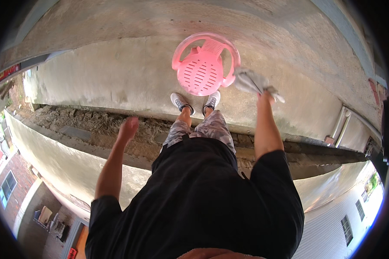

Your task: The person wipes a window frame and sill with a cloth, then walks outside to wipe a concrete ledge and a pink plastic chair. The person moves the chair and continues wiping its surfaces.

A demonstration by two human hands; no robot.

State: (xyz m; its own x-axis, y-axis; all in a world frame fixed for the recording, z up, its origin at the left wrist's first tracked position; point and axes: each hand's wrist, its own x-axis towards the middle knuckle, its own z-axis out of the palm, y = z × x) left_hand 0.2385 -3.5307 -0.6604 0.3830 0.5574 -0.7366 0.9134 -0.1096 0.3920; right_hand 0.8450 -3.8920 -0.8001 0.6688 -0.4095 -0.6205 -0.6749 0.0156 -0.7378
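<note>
My right hand grips a bunched grey-white cloth, blurred along its edge. The cloth is beside the right armrest of a pink plastic chair; whether it touches the chair cannot be told. The chair has a rounded slotted seat and a curved rim that forms its back and arms. It stands on concrete just in front of my white shoes. Away from the chair, my left hand hangs low on the left. Its fingers look curled in, with nothing visible in them.
A pale concrete walkway runs across the view under the chair. Close behind my heels lies a rough, sunken channel, bordered by a low concrete wall. Light pipes stand at the right. A brick building shows at lower left.
</note>
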